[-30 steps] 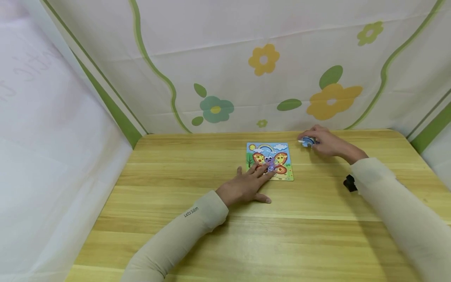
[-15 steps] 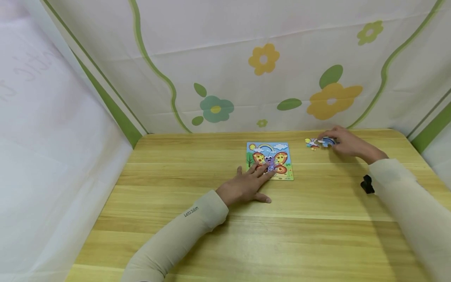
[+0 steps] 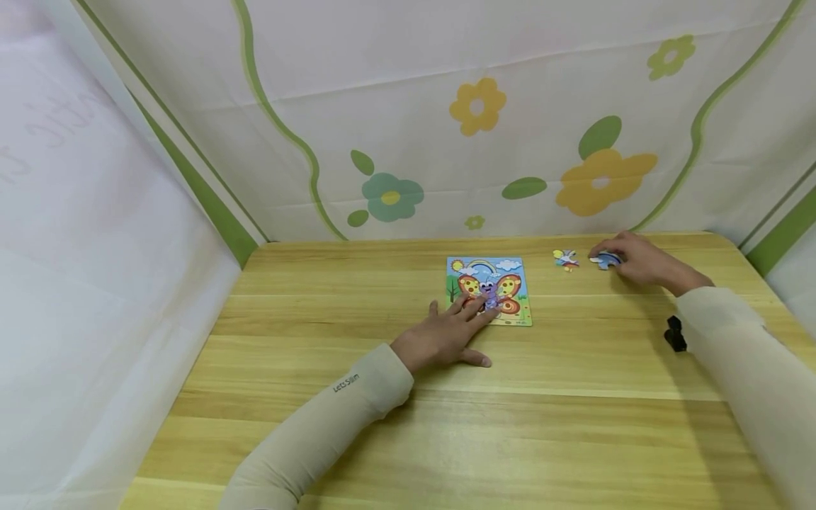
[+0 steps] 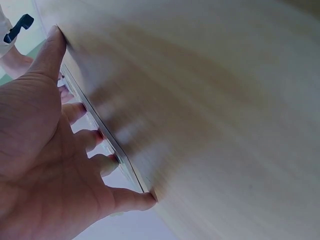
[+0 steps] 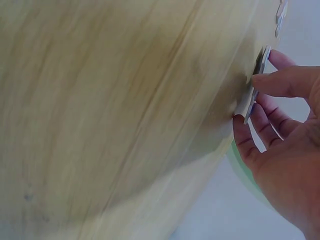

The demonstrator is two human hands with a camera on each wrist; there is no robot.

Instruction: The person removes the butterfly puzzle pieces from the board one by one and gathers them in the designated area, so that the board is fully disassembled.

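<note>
My left hand (image 3: pixel 443 338) lies with fingers spread over the lower part of a square butterfly jigsaw puzzle (image 3: pixel 508 268). In the left wrist view, its fingertips touch the puzzle's edge (image 4: pixel 125 162), and the thumb rests on the wood. To the right, my right hand (image 3: pixel 647 263) pinches a blue puzzle piece (image 3: pixel 603 263) with a rainbow arc on it. The right wrist view shows this piece (image 5: pixel 262 62) tilted off the tabletop between thumb and fingers. Some colourful puzzle pieces (image 3: pixel 565 261) lie between the butterfly picture and the right hand.
A wooden table (image 3: pixel 510 439) spreads under both arms. Behind it hangs a white cloth (image 3: pixel 421 85) printed with flowers, and another white sheet (image 3: pixel 95 283) hangs at the left. A black object (image 3: pixel 675 334), seemingly the wrist camera, shows beside the right sleeve.
My right hand has moved to the right with the blue piece, uncovering the colourful pieces now lying on the table. The left hand and the butterfly puzzle have stayed in place.
</note>
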